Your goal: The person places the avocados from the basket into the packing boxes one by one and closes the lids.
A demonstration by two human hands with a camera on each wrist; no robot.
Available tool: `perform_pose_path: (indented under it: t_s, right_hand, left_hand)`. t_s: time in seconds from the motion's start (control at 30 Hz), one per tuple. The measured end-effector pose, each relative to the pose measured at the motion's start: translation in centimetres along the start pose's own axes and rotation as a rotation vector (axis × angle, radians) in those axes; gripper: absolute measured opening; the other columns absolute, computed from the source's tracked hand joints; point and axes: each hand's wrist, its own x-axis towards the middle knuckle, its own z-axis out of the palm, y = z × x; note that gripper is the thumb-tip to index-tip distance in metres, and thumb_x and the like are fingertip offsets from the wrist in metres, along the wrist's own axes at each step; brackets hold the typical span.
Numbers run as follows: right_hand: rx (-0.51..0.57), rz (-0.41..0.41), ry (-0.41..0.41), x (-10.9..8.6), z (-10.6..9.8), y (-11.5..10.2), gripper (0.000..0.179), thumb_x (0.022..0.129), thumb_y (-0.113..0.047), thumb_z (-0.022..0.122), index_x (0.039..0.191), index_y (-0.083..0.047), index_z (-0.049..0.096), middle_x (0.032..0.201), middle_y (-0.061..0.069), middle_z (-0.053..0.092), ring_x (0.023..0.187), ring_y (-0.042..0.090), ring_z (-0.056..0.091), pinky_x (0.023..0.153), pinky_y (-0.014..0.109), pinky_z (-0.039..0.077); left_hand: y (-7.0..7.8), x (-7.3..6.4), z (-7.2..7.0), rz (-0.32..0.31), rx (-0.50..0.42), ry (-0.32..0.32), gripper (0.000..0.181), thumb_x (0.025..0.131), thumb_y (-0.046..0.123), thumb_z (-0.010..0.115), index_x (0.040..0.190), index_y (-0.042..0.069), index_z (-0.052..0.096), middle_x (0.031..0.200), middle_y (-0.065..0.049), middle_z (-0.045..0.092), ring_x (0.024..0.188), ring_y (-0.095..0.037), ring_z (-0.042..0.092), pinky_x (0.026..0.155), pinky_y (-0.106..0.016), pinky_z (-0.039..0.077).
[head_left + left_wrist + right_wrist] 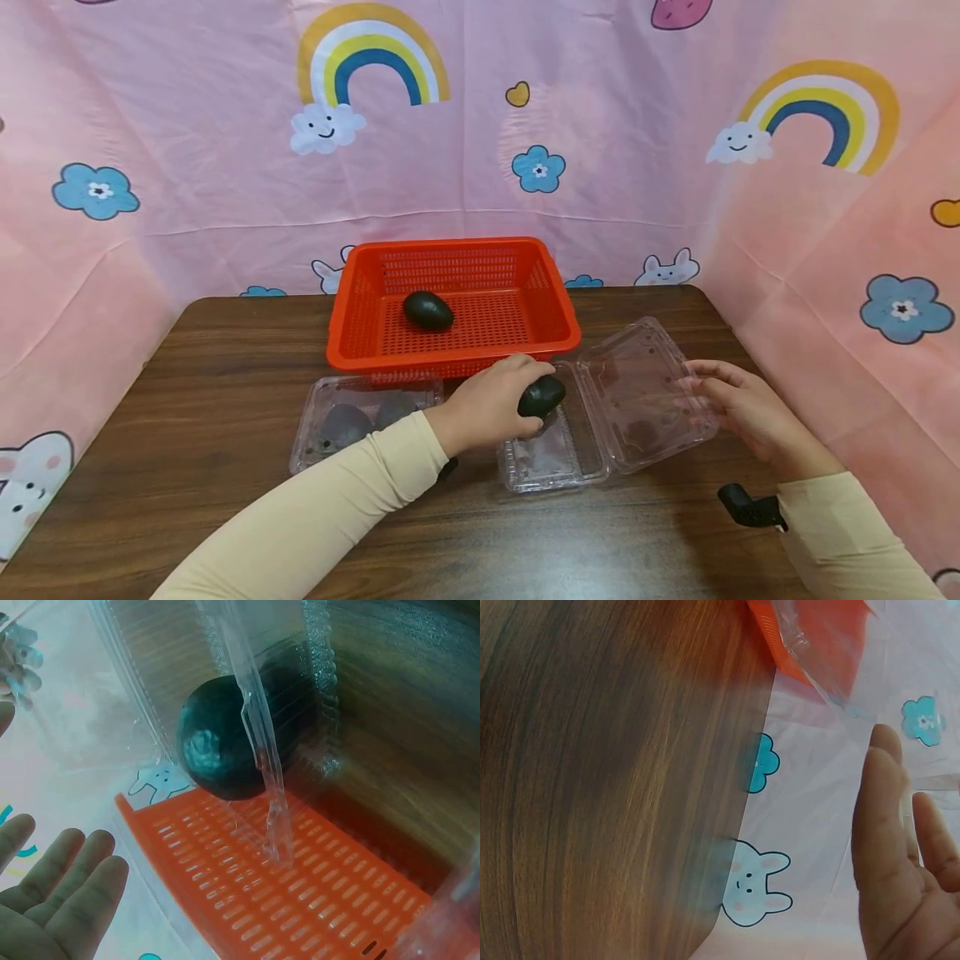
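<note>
A dark green avocado (542, 397) lies in the back part of a clear clamshell box (551, 479). My left hand (491, 400) is over it, thumb and fingers spread to either side. In the left wrist view the fingers (82, 892) are straight and apart from the avocado (217, 739), which shows through the clear plastic. My right hand (750, 404) is at the outer edge of the raised clear lid (637, 392), fingers extended and touching it. Its thumb side (881, 817) shows in the right wrist view, by the lid's edge.
A red-orange basket (341, 333) at the back holds another avocado (428, 311). To its front left sits a closed clear box (303, 442) with dark avocados inside, partly behind my left forearm. A printed pink cloth (480, 192) hangs behind the brown wooden table (225, 400).
</note>
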Motion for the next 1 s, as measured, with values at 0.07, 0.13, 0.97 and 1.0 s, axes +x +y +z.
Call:
perform_pose_path:
  t_s: [0.07,0.13,0.97,1.0]
  right_hand:
    - [-0.007,0.002,0.002,0.0,0.0,0.0,0.022,0.104,-0.017,0.043,0.124,-0.011,0.049,0.103,-0.013,0.065,0.091,0.008,0.067,0.073,0.029,0.057]
    - [-0.019,0.001,0.006,0.0,0.0,-0.1,0.025,0.104,-0.017,0.043,0.126,-0.007,0.047,0.104,-0.012,0.064,0.091,0.007,0.067,0.073,0.029,0.057]
    - [0.031,-0.016,0.044,-0.1,0.5,0.0,0.018,0.103,-0.016,0.044,0.118,-0.018,0.054,0.101,-0.014,0.066,0.09,0.005,0.068,0.071,0.028,0.057]
    - [0.033,-0.01,0.045,-0.1,0.5,0.0,0.018,0.104,-0.017,0.044,0.118,-0.018,0.054,0.101,-0.014,0.066,0.09,0.005,0.068,0.071,0.028,0.057]
  left_hand:
    - [0.0,-0.1,-0.2,0.0,0.004,0.003,0.06,0.082,0.018,0.073,0.137,0.012,0.052,0.125,-0.007,0.056,0.102,-0.017,0.053,0.084,-0.031,0.048]
    - [-0.1,-0.1,-0.5,-0.004,0.009,0.005,0.06,0.082,0.019,0.073,0.138,0.012,0.051,0.127,-0.006,0.055,0.105,-0.017,0.053,0.087,-0.032,0.048]
    - [-2.8,-1.0,-3.6,-0.072,0.02,0.09,0.066,0.081,0.022,0.076,0.14,0.011,0.049,0.131,-0.007,0.053,0.117,-0.021,0.053,0.098,-0.039,0.046]
    - [-2.9,-1.1,-3.7,-0.075,0.018,0.095,0.066,0.081,0.022,0.076,0.14,0.011,0.049,0.132,-0.007,0.053,0.117,-0.022,0.053,0.098,-0.039,0.046]
